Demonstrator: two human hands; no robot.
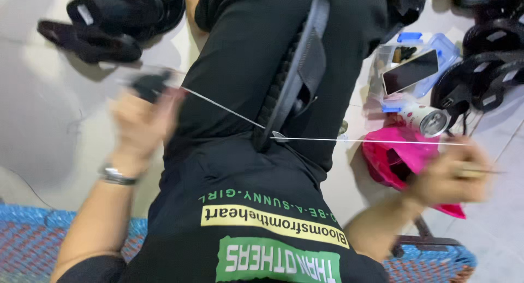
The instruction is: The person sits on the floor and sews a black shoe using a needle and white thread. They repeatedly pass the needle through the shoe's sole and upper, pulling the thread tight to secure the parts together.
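A black shoe upper (297,70) lies along my black-trousered lap. A white thread (355,140) runs taut from it out to both sides. My left hand (139,124), blurred, grips a dark tool (150,86) at the thread's left end. My right hand (453,174), also blurred, is closed on a thin needle-like tool (480,172) at the thread's right end. A metal watch (115,176) sits on my left wrist.
Black shoe parts (103,21) lie on the pale floor at the upper left and upper right (486,70). A clear box with a phone (409,71), a can (428,119) and pink cloth (398,157) sit at the right. A blue woven seat (33,239) is under me.
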